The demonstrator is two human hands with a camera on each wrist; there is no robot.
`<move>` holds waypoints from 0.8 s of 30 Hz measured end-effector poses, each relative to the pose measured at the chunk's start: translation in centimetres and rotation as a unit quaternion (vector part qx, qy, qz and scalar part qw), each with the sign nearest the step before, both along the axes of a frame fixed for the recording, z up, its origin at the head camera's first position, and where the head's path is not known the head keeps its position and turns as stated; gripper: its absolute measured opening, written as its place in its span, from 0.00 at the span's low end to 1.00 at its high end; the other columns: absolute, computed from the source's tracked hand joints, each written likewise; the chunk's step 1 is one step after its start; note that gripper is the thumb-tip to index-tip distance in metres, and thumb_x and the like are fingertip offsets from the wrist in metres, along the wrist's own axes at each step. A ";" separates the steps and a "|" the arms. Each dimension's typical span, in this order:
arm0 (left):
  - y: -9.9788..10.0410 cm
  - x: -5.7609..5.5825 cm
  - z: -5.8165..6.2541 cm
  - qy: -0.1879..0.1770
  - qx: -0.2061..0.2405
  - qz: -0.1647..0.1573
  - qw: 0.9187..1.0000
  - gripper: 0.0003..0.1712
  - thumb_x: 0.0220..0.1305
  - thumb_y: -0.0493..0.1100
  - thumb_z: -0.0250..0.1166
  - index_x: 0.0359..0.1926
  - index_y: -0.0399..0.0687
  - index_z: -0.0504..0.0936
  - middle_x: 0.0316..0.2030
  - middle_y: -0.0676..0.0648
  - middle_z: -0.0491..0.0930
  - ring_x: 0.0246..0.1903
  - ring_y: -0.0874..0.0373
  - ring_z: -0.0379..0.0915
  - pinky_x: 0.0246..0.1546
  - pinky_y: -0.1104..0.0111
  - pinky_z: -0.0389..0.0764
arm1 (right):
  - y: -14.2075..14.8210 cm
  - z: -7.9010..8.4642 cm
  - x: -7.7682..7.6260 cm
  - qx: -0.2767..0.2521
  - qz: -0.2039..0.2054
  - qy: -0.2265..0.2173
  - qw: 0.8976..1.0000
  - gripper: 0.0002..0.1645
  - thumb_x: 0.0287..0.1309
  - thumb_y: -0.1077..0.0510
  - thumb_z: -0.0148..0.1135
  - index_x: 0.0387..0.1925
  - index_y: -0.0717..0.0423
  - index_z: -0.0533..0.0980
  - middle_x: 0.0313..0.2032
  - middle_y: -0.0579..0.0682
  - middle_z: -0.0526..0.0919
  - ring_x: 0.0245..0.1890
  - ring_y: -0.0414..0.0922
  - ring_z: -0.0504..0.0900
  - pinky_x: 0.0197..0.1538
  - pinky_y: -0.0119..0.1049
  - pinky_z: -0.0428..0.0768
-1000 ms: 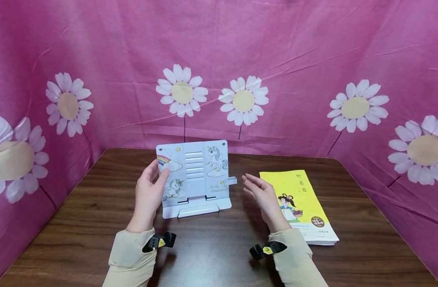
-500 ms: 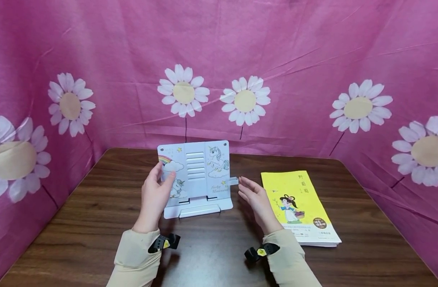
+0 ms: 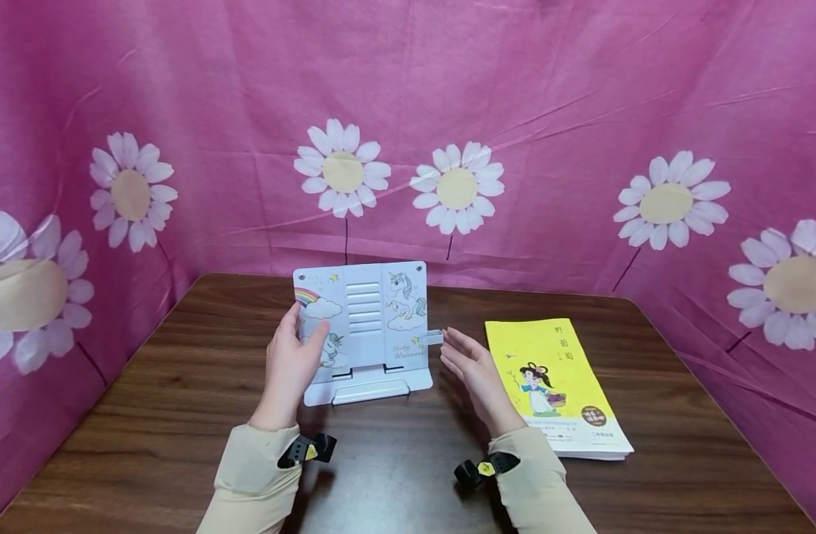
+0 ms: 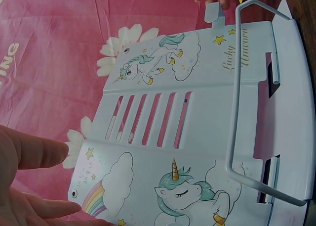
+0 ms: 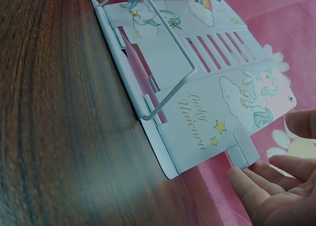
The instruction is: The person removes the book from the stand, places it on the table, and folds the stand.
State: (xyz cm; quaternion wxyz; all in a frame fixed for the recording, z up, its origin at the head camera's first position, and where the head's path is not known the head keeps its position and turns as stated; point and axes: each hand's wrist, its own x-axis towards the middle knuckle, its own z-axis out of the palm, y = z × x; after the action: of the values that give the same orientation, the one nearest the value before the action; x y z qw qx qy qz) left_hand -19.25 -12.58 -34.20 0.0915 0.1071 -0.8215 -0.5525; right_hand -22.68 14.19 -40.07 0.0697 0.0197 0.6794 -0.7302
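Observation:
A white metal book stand (image 3: 364,326) printed with unicorns stands upright on the table in the head view, tilted back. Its wire page holder (image 4: 234,102) crosses the lower front. My left hand (image 3: 291,367) is at the stand's left side. Its fingers (image 4: 54,208) reach the edge, and the thumb is held apart from them in front of the panel. On the other side, my right hand (image 3: 476,374) has its straight fingertips at a small side tab (image 5: 243,149). The right thumb stays clear of the tab. Contact behind the panel is hidden.
A yellow book (image 3: 548,371) with a drawn figure on its cover lies to the right, close to my right forearm. The dark wooden table (image 3: 381,475) ends at a pink curtain (image 3: 408,74) with large daisies.
My right hand has moved left, bringing its fingertips to the side tab. My left hand has shifted slightly right along the panel. The stand and the book keep their places.

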 end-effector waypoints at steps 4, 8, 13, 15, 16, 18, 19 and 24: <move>-0.1 0.0 0.0 -0.005 0.004 -0.002 1.000 0.39 0.72 0.47 0.56 0.76 0.37 0.53 0.74 0.31 0.55 0.74 0.39 0.52 0.74 0.48 0.56 | -0.1 0.1 0.0 0.007 0.002 0.006 1.000 0.35 0.70 0.59 0.54 0.73 0.65 0.57 0.72 0.61 0.64 0.72 0.58 0.64 0.72 0.48 0.66; -0.2 -0.1 0.0 -0.001 0.008 -0.001 1.000 0.39 0.72 0.47 0.57 0.76 0.36 0.53 0.74 0.31 0.56 0.74 0.39 0.53 0.74 0.49 0.57 | -0.3 0.3 0.2 0.013 -0.004 0.009 1.000 0.34 0.69 0.61 0.54 0.72 0.66 0.59 0.72 0.63 0.63 0.72 0.58 0.63 0.72 0.50 0.66; -0.5 -0.2 0.1 -0.003 0.025 -0.004 1.000 0.39 0.72 0.46 0.57 0.76 0.36 0.52 0.74 0.32 0.56 0.74 0.40 0.53 0.73 0.49 0.59 | -0.6 0.3 0.4 0.028 -0.013 0.005 1.000 0.32 0.69 0.62 0.54 0.71 0.64 0.62 0.71 0.62 0.64 0.72 0.57 0.64 0.72 0.51 0.66; -0.5 -0.3 0.0 -0.008 0.031 -0.006 0.999 0.39 0.72 0.46 0.56 0.76 0.37 0.52 0.74 0.32 0.55 0.74 0.40 0.53 0.73 0.49 0.60 | -0.6 0.2 0.5 0.039 -0.017 0.002 0.999 0.31 0.68 0.61 0.55 0.71 0.62 0.63 0.71 0.61 0.66 0.72 0.55 0.65 0.72 0.51 0.66; -0.5 -0.3 0.0 -0.010 0.032 -0.008 0.999 0.39 0.72 0.47 0.56 0.76 0.37 0.52 0.75 0.33 0.55 0.74 0.40 0.53 0.73 0.50 0.60 | -0.6 0.2 0.5 0.045 -0.019 0.003 0.999 0.31 0.68 0.61 0.55 0.71 0.62 0.64 0.71 0.61 0.66 0.72 0.56 0.65 0.72 0.51 0.66; -0.5 -0.4 -0.1 -0.012 0.032 -0.009 0.999 0.39 0.73 0.47 0.56 0.77 0.38 0.51 0.75 0.34 0.54 0.74 0.41 0.52 0.73 0.50 0.60 | -0.7 0.1 0.6 0.057 -0.022 0.005 0.998 0.31 0.68 0.61 0.56 0.70 0.61 0.65 0.71 0.61 0.67 0.71 0.56 0.66 0.71 0.52 0.67; -0.5 -0.4 -0.1 -0.012 0.033 -0.009 0.999 0.39 0.73 0.47 0.56 0.76 0.38 0.52 0.75 0.34 0.54 0.74 0.41 0.52 0.73 0.50 0.60 | -0.7 0.1 0.6 0.061 -0.024 0.007 0.998 0.31 0.68 0.60 0.56 0.70 0.61 0.65 0.71 0.61 0.67 0.71 0.56 0.66 0.71 0.52 0.67; -0.5 -0.6 -0.2 -0.007 0.033 -0.012 0.999 0.39 0.73 0.46 0.56 0.76 0.38 0.52 0.75 0.33 0.55 0.75 0.41 0.52 0.73 0.50 0.60 | -1.0 0.3 0.7 0.070 -0.028 0.011 0.997 0.31 0.68 0.61 0.56 0.70 0.62 0.65 0.70 0.61 0.68 0.71 0.56 0.67 0.71 0.52 0.67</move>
State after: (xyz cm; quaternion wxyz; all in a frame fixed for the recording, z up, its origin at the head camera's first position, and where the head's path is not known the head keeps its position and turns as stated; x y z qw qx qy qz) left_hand -19.81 -13.05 -34.43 0.0753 0.1045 -0.8045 -0.5798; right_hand -21.95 13.23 -39.80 0.0401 0.0357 0.7287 -0.6828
